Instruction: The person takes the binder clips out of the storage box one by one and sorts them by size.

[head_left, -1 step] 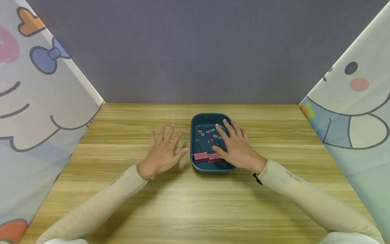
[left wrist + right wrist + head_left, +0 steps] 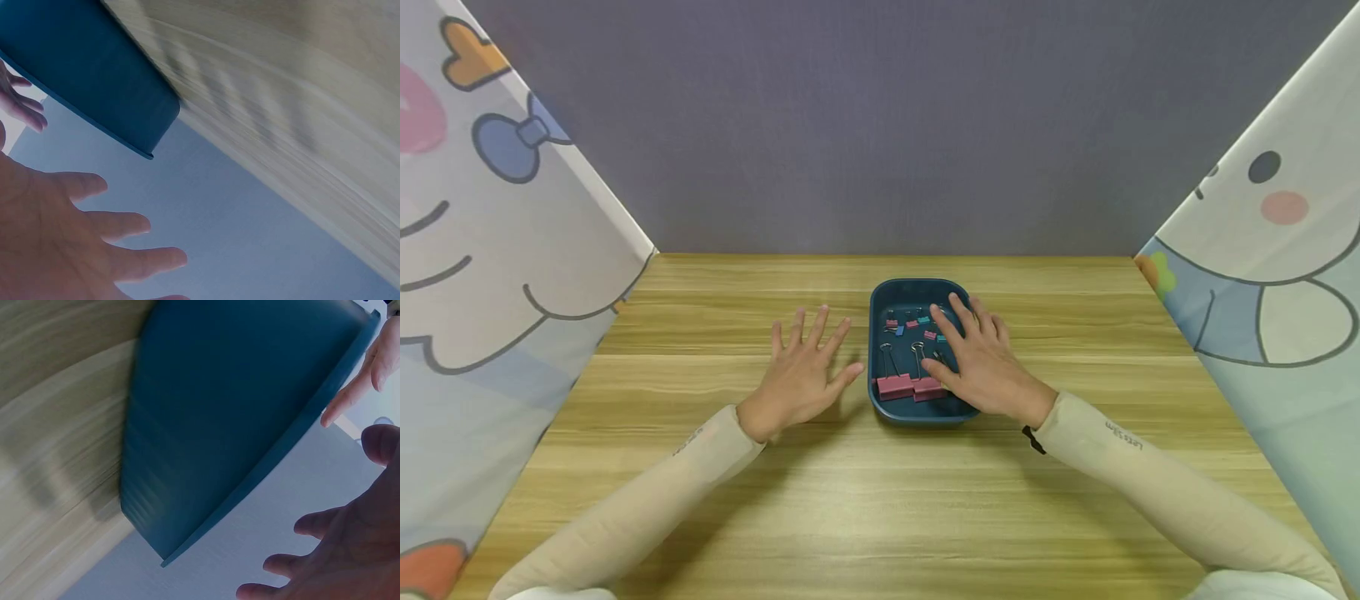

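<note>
Holding same pose as before: left hand (image 2: 801, 375) flat, fingers spread, on wooden table (image 2: 850, 500); right hand (image 2: 985, 367) open, empty, over dark blue plastic tray (image 2: 880, 300).

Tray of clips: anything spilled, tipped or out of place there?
Nothing stands out. The tray sits flat on the table, the clips lie inside it, the right hand is spread over it, and the left hand is beside it.

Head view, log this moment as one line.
left hand open on table | right hand open over blue tray | binder clips inside
</note>
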The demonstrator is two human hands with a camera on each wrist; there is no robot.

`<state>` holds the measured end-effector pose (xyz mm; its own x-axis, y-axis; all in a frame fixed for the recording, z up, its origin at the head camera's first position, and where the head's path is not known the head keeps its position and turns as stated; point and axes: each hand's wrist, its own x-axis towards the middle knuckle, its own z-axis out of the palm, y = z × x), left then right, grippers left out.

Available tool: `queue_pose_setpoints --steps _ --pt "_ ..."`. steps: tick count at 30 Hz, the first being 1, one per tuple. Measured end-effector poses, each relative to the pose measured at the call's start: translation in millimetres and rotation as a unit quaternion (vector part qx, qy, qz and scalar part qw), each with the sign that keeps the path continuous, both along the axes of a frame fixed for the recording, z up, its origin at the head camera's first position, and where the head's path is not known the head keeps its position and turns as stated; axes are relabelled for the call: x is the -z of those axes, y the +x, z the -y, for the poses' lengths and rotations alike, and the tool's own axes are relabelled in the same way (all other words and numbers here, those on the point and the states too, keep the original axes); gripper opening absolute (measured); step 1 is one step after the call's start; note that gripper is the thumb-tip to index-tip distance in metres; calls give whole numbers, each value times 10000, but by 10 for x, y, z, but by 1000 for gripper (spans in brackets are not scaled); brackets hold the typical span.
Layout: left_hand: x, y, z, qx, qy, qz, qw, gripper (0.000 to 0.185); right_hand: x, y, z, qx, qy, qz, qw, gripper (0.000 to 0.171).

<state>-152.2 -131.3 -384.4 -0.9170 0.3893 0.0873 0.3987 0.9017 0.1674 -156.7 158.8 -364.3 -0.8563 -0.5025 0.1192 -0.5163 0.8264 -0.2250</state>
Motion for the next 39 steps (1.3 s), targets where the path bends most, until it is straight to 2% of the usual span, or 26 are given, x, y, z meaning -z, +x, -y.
queue_pose_setpoints --steps 11,22,31,39 --pt "-56 26 25 22 117 -42 9999 72 -10 31 -1 53 9 26 10000 78" --pt "-49 13 70 1 239 -29 9997 73 2 -4 -61 160 8 173 9997 78" --pt "-23 -37 103 82 459 -311 9984 70 26 -66 -137 337 -73 241 9991 74" --pt "-57 -82 149 181 807 -553 9950 64 54 -121 -211 526 -184 211 9982 67"
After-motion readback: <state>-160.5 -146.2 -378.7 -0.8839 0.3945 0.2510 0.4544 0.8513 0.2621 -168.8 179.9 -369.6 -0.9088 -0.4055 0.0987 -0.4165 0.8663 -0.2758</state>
